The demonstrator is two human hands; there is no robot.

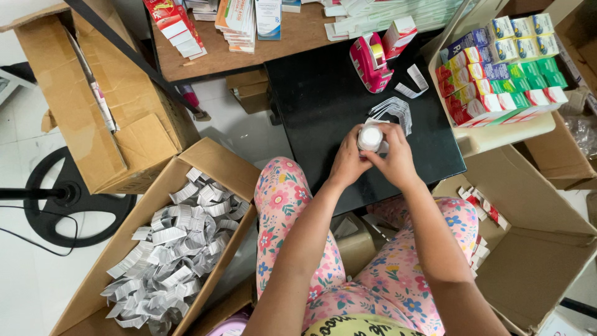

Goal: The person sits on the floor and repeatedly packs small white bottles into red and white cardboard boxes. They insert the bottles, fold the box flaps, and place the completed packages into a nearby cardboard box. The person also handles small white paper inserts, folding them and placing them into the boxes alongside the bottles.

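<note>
On the black bench [323,124], both hands meet at a small white bottle [370,138], its long axis pointing up at the camera. The left hand [348,163] wraps it from seven o'clock; the right hand [397,155], fingers curled around the bottle, closes from four o'clock. Folded leaflets [398,109] lie at one o'clock.
</note>
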